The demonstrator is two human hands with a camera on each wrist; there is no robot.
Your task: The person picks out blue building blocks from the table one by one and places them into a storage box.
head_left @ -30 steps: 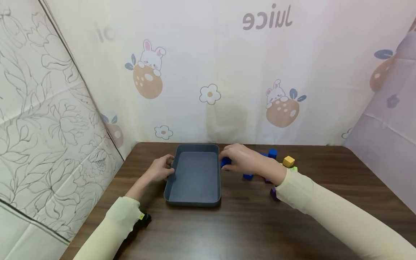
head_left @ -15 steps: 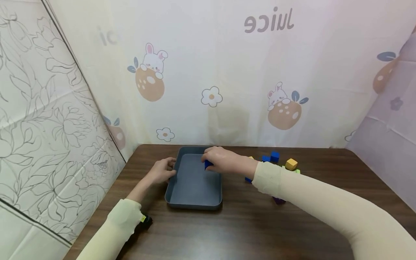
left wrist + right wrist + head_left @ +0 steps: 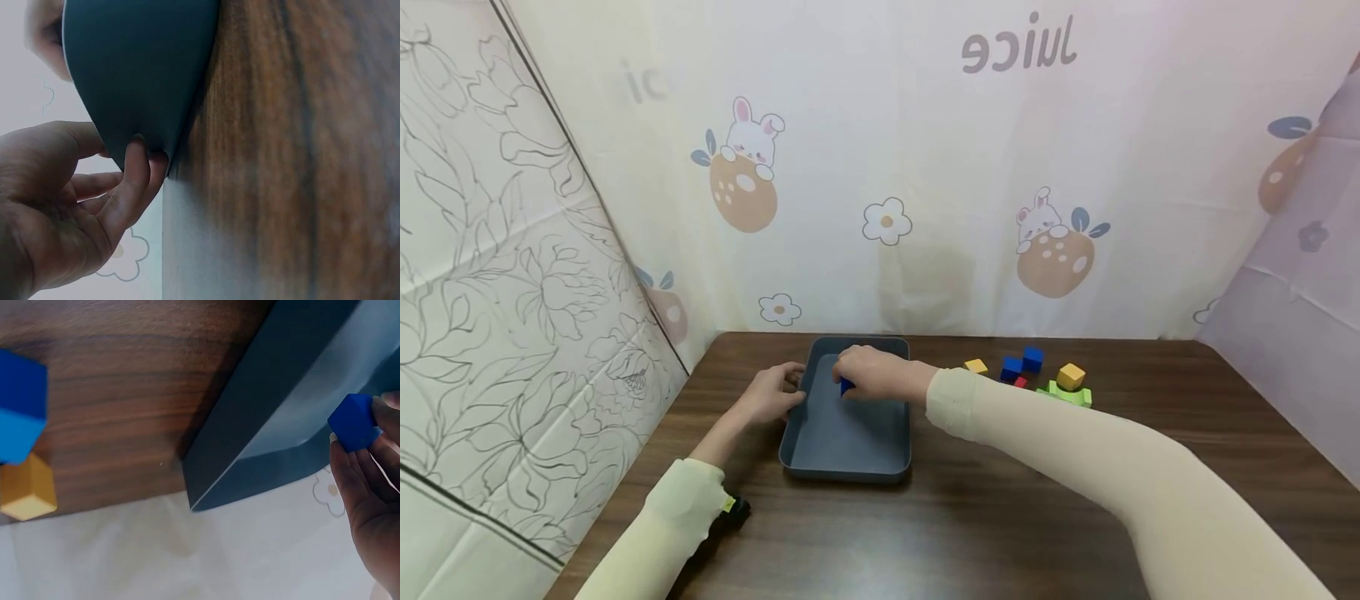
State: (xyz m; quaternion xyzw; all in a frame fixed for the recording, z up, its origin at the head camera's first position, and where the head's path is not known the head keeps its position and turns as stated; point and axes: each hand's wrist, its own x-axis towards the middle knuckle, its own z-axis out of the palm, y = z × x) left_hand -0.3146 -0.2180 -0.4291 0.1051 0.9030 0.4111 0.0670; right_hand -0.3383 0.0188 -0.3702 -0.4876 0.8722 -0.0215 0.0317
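Observation:
My right hand [image 3: 871,372] pinches a blue block [image 3: 354,422] between thumb and fingers, inside the grey tray [image 3: 850,450] and over its floor. In the head view only a small bit of the block shows under the fingers. My left hand [image 3: 769,393] holds the tray's left side. As the left wrist view shows, its thumb goes over the rim and its fingertips press the outer wall. No block shows in the visible part of the tray, though the right hand and forearm cover some of it.
Right of the tray lie several loose blocks: blue ones [image 3: 1033,359], yellow ones [image 3: 1071,377], a bit of red [image 3: 1020,382] and light green pieces [image 3: 1066,394]. My right sleeve hides part of that group. A patterned curtain [image 3: 925,275] hangs behind the wooden table [image 3: 880,542].
My right hand has carried the blue block leftward from beside the tray's right rim to over its inside. The left hand stays at the tray's left edge.

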